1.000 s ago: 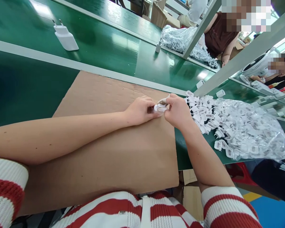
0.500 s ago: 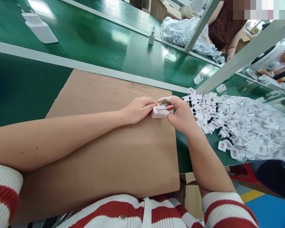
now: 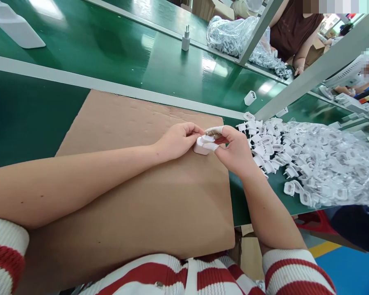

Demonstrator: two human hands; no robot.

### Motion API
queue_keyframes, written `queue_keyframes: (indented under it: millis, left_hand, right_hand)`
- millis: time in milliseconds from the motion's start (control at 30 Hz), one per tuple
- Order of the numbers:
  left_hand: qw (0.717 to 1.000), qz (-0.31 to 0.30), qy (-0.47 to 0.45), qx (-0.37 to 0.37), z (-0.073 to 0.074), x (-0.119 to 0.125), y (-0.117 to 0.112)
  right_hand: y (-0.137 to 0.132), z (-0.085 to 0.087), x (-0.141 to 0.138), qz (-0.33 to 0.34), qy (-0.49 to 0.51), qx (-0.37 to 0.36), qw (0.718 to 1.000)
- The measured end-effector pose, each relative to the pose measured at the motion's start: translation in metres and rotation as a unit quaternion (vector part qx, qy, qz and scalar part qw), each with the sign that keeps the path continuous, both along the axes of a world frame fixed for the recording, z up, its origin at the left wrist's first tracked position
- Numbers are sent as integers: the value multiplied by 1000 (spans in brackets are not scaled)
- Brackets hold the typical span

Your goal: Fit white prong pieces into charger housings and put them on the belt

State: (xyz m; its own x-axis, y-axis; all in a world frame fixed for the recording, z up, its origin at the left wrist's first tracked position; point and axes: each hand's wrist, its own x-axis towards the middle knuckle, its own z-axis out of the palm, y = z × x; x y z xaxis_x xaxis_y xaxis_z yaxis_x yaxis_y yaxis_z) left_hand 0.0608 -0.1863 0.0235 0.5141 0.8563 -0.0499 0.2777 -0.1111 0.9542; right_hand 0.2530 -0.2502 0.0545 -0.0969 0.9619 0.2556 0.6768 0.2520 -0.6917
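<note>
Both my hands meet over the far right part of a brown cardboard sheet (image 3: pixel 135 180). A small white plug part (image 3: pixel 200 146) sits between them. My left hand (image 3: pixel 176 140) pinches its left side with curled fingers. My right hand (image 3: pixel 233 148), with white finger cots on thumb and forefinger, grips its right side. Just right of my hands lies a heap of white plug parts (image 3: pixel 273 147) spilling from a clear plastic bag (image 3: pixel 332 164).
Beyond the cardboard runs a green conveyor belt (image 3: pixel 117 49) carrying a white charger (image 3: pixel 17 26) at far left, an upright plug (image 3: pixel 186 40) and a small white piece (image 3: pixel 250 98). A grey metal post (image 3: pixel 310 69) slants across the right. Another person (image 3: pixel 295 37) sits by a second bag.
The chargers on the belt have drifted left. My hands stay together on the plug part, which has turned slightly and now shows more of its white body.
</note>
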Motion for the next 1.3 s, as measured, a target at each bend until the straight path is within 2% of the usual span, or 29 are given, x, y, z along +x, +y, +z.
queue_keyframes:
  millis: [67,133,200,267,367,467,567,667,767,900,1067,1133,1200,1300]
  left_hand:
    - [998,14,-40,-36,-2,-2,2]
    - [997,-17,-70,-33,-3,-8,3]
    - [994,-85,-62,26,-3,-14,3]
    - [983,-131,-30,121,-5,-18,3]
    - [967,-135,-6,218,-10,-19,4]
    - [948,-130,-20,288,-17,-17,5]
    - [918,-113,-51,377,-19,-15,6]
    - [884,-92,-83,451,-17,-17,5]
    - [858,-119,-134,482,-12,-21,5]
    - [857,-142,-171,465,-11,-23,3]
    - [902,-123,-198,363,-16,-21,-7]
    - [932,-114,-192,285,-14,-21,-11]
    - [964,-110,-165,177,-11,-21,-11]
    - [984,-117,-131,24,-6,-20,-6]
  right_hand:
    - [-1,0,-1,-1,4,-8,1000]
    - [-1,1,0,-3,9,-12,1000]
    - [-1,1,3,15,21,-31,999]
    - [0,1,6,44,40,-69,996]
    - [1,0,10,61,50,-93,992]
    - [1,1,10,66,34,-50,996]
    - [-2,6,9,66,17,14,998]
    - [-5,11,8,55,-15,82,995]
    - [-8,12,8,62,-45,137,988]
    - [-11,8,7,64,-77,174,980]
    - [-13,1,3,47,-89,206,973]
    - [-13,1,3,42,-81,185,978]
    - [-10,1,3,34,-79,133,987]
    - [-6,1,3,21,-65,54,996]
